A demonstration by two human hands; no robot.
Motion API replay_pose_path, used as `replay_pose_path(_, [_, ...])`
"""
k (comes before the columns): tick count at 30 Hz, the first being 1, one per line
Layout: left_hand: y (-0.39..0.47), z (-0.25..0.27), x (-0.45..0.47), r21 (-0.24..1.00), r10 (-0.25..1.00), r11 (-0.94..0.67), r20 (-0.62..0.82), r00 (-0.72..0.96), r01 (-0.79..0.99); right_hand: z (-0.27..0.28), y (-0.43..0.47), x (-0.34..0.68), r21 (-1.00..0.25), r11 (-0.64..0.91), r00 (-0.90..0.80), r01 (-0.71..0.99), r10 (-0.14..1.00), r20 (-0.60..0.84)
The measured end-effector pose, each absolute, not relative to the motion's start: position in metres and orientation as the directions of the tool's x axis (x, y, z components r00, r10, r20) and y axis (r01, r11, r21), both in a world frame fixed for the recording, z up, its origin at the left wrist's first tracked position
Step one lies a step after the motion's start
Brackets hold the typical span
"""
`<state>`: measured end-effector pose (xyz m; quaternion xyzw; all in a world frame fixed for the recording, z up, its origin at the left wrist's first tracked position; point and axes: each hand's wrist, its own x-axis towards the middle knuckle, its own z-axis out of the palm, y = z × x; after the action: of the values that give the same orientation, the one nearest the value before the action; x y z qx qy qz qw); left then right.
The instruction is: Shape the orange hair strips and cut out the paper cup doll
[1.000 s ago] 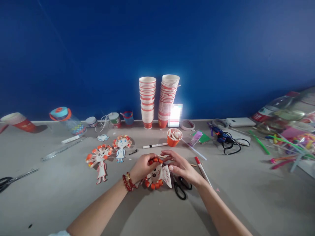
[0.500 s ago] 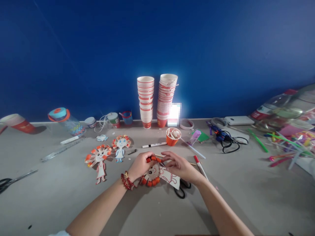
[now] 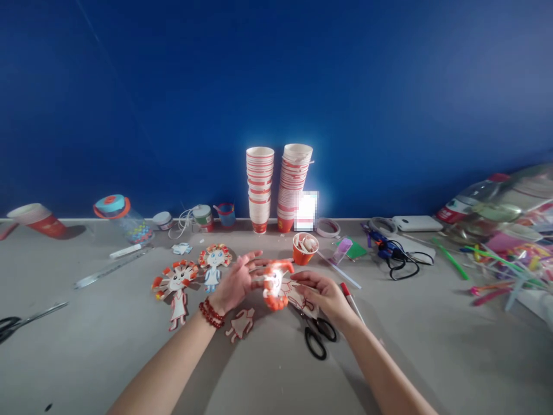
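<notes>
A paper doll head (image 3: 275, 283) with curled orange strips is raised and tilted between my hands, partly blurred by motion. My left hand (image 3: 237, 283), wearing red beads, has its fingers at the head's left edge, partly behind it; some fingertips stick out free. My right hand (image 3: 325, 293) is beside the head's right edge, its fingers bent and apart from the thumb. Below its fingertips lies white paper (image 3: 298, 297) with a figure drawn in red. A cut-out paper body (image 3: 241, 324) lies near my left wrist. Black-handled scissors (image 3: 315, 341) lie partly under the white paper.
Two finished paper dolls (image 3: 177, 282) lie to the left. An orange cup of paper scraps (image 3: 305, 251) stands ahead, before two cup stacks (image 3: 260, 190). A red-capped marker (image 3: 352, 301) is by my right hand. Other scissors (image 3: 32, 318) lie far left; colourful straws (image 3: 496, 271) lie right.
The doll head has come up and turned more upright. My left hand has moved left and spread its fingers. The cut-out body and more of the scissors now show.
</notes>
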<state>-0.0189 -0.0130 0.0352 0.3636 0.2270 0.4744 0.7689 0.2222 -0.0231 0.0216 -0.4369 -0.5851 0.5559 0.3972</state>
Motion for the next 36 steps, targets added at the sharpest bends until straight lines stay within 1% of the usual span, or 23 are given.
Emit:
replay_pose_path(2, [-0.016,0.034,-0.014,0.818,0.901,0.261,-0.015,0.434,-0.513,0.019,-0.022,0.221,-0.994,0.081,-0.207,0.076,0.976,0.064])
replay_pose_path(4, [-0.022,0.033,-0.006,0.895,0.924,0.202,-0.038,0.381,-0.399,0.019,-0.023,0.219,-0.980,0.142,-0.131,0.142,0.984,0.123])
replay_pose_path(6, [-0.029,0.033,0.003,0.964,0.964,0.099,-0.032,0.263,-0.246,0.020,-0.025,0.217,-0.962,0.175,-0.098,0.211,0.983,0.158])
replay_pose_path(8, [-0.033,0.032,0.012,0.985,0.992,0.041,-0.020,0.126,-0.169,0.021,-0.029,0.214,-0.952,0.199,-0.105,0.234,0.978,0.178])
replay_pose_path(10, [-0.034,0.031,0.019,0.977,0.997,0.069,-0.063,0.034,-0.202,0.021,-0.032,0.212,-0.954,0.206,-0.142,0.217,0.974,0.178])
replay_pose_path(12, [-0.031,0.029,0.021,0.938,0.989,0.145,-0.148,0.013,-0.315,0.021,-0.034,0.209,-0.962,0.198,-0.168,0.189,0.972,0.167])
replay_pose_path(15, [-0.028,0.027,0.019,0.844,0.967,0.254,-0.239,0.094,-0.473,0.019,-0.035,0.207,-0.979,0.162,-0.210,0.125,0.969,0.134])
replay_pose_path(17, [-0.027,0.027,0.016,0.788,0.945,0.326,-0.273,0.179,-0.523,0.019,-0.035,0.206,-0.986,0.142,-0.242,0.086,0.963,0.118])
replay_pose_path(19, [-0.027,0.027,0.014,0.751,0.927,0.374,-0.281,0.248,-0.545,0.019,-0.035,0.205,-0.986,0.146,-0.267,0.084,0.956,0.119])
replay_pose_path(22, [-0.028,0.028,0.011,0.716,0.889,0.448,-0.294,0.352,-0.535,0.018,-0.035,0.206,-0.973,0.185,-0.292,0.140,0.946,0.138])
replay_pose_path(25, [-0.030,0.028,0.009,0.665,0.814,0.566,-0.356,0.459,-0.488,0.019,-0.035,0.207,-0.955,0.226,-0.326,0.192,0.933,0.156])
replay_pose_path(28, [-0.030,0.028,0.008,0.615,0.752,0.643,-0.394,0.528,-0.456,0.023,-0.035,0.208,-0.930,0.281,-0.357,0.236,0.915,0.186])
replay_pose_path(32, [-0.030,0.028,0.008,0.579,0.713,0.685,-0.403,0.574,-0.443,0.027,-0.034,0.207,-0.893,0.347,-0.369,0.286,0.900,0.231])
replay_pose_path(36, [-0.032,0.026,0.011,0.555,0.698,0.699,-0.396,0.597,-0.450,0.025,-0.034,0.208,-0.882,0.372,-0.385,0.288,0.889,0.248])
